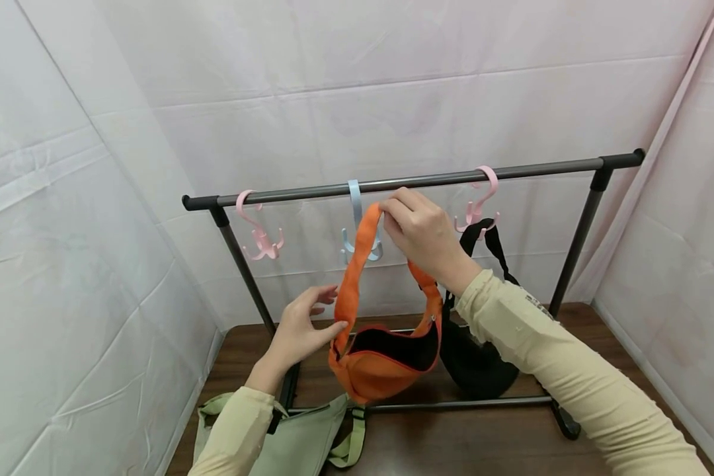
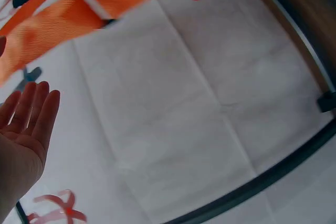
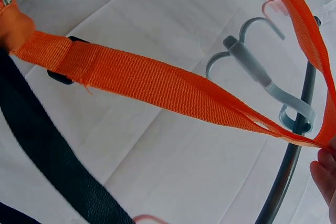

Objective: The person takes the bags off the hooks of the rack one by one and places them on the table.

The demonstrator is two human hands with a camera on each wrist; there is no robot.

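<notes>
An orange shoulder bag [image 1: 387, 370] hangs in front of the rack, its zipped top gaping on a black inside. My right hand [image 1: 419, 228] pinches the top of its orange strap [image 3: 152, 87], close to the blue hook [image 1: 356, 218] on the bar. Beside the strap's left side is my left hand [image 1: 303, 327], thumb and fingers spread; in the left wrist view its fingers [image 2: 37, 108] look straight and hold nothing. The strap passes in front of the blue hook in the head view, and I cannot see it resting on a prong.
A black bag [image 1: 478, 363] hangs from the right pink hook [image 1: 482, 198]. The left pink hook [image 1: 262, 235] bears nothing. The dark rack bar [image 1: 416, 180] spans the back. A pale green bag [image 1: 300, 439] lies on the wooden table [image 1: 440, 439] at the front left.
</notes>
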